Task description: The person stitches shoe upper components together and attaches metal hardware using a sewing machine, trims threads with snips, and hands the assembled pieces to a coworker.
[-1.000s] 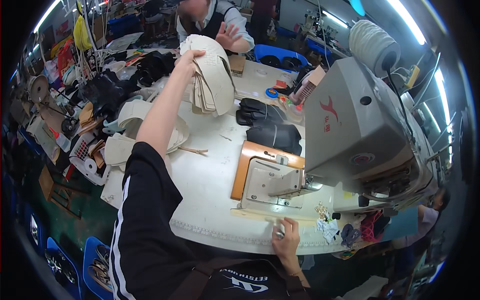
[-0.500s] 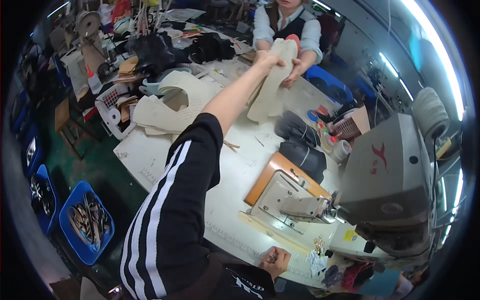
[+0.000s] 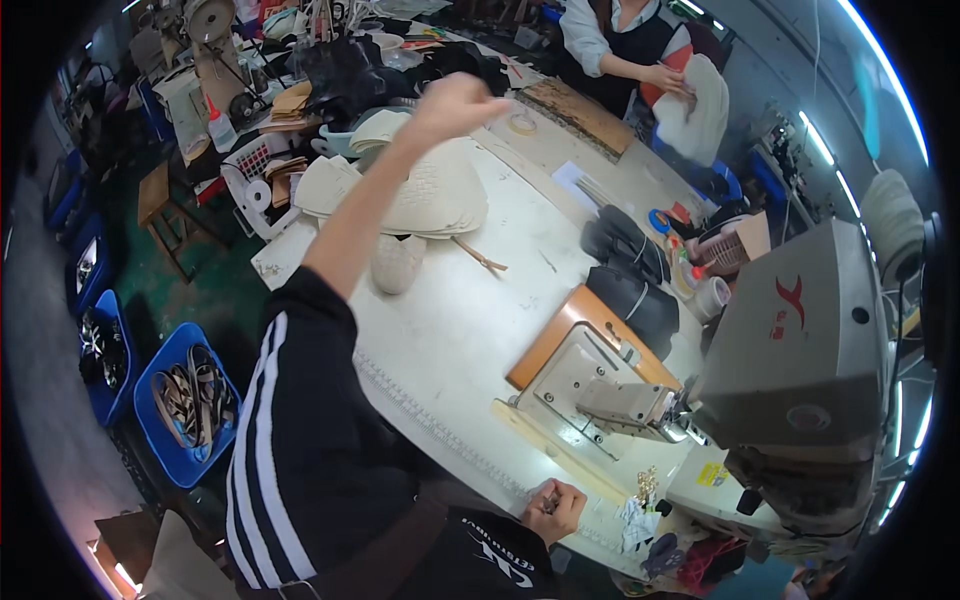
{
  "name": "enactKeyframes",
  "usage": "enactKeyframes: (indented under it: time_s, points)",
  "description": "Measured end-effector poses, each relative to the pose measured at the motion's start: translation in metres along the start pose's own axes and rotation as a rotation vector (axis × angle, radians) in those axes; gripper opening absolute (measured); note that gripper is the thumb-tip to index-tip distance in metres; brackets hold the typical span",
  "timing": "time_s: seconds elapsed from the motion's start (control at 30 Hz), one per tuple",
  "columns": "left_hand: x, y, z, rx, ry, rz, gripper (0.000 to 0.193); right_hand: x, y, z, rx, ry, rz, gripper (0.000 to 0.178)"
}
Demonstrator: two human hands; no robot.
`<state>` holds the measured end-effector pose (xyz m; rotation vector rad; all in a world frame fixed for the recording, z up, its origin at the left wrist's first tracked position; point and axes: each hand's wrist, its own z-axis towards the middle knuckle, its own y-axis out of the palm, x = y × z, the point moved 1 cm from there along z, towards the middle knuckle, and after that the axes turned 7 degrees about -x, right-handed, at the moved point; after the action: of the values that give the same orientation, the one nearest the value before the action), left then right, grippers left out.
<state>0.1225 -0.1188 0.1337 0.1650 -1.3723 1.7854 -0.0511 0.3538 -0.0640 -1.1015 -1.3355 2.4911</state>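
Cluttered workshop. Big off-white worktable (image 3: 470,330) with a curved front edge fills the middle. Grey industrial sewing machine (image 3: 800,350) stands at its right end on an orange-brown wooden base plate (image 3: 560,335). Dark green floor (image 3: 215,290) to the left, with blue plastic crates (image 3: 185,400) of straps just beside the table edge and more blue crates (image 3: 95,345) further left. Small brown wooden stool (image 3: 165,205) and white plastic basket (image 3: 255,175) near the far left corner. Second long table (image 3: 575,115) behind. Long fluorescent ceiling tubes (image 3: 880,75) glow upper right. Large white thread cone (image 3: 892,225) sits above the machine.
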Motion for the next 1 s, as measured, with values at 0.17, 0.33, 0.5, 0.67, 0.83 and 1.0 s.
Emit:
enactKeyframes:
  time_s: [0.17, 0.33, 0.5, 0.67, 0.83, 1.0]
  points:
    - [-0.150, 0.022, -0.047, -0.097, -0.548, 0.133, 0.072, 0.000, 0.005, 0.005, -0.052, -0.097, 0.051, 0.023]
    - [-0.191, 0.095, -0.001, 0.143, -0.750, -0.682, 0.058, 0.005, -0.007, -0.004, -0.076, -0.081, 0.113, 0.020]
    - [-0.174, 0.098, 0.006, 0.509, -0.674, -1.205, 0.033, 0.015, -0.003, -0.010, -0.011, -0.123, 0.132, 0.019]
    - [-0.077, 0.043, -0.021, 0.499, -0.219, -0.736, 0.032, 0.016, -0.008, -0.008, -0.011, -0.173, 0.149, 0.017]
    - [0.011, -0.033, -0.067, 0.436, -0.051, -0.865, 0.029, -0.007, -0.021, 0.021, -0.118, -0.055, 0.436, 0.010]
    - [0.125, -0.020, -0.160, -0.120, -0.094, -1.255, 0.027, -0.041, -0.012, 0.062, -0.503, -0.023, 1.270, 0.084]
